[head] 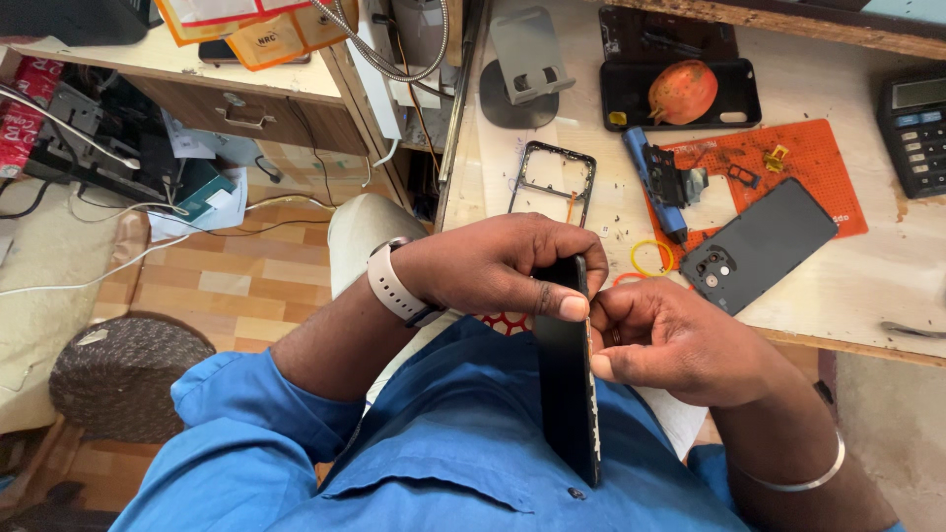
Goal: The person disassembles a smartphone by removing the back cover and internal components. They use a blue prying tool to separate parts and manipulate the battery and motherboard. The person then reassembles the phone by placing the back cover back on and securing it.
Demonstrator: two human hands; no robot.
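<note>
Head view: my left hand clamps the black phone edge-up over my lap, right hand pinching its side seam, so I'd say keep the grip firm and work along the edge gently, not prying hard.

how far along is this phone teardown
Done: the back cover and the mid frame lie off on the bench. In hand: the left hand and right hand hold the phone edge-up, working its seam. Left: that piece looks not yet apart.
</note>
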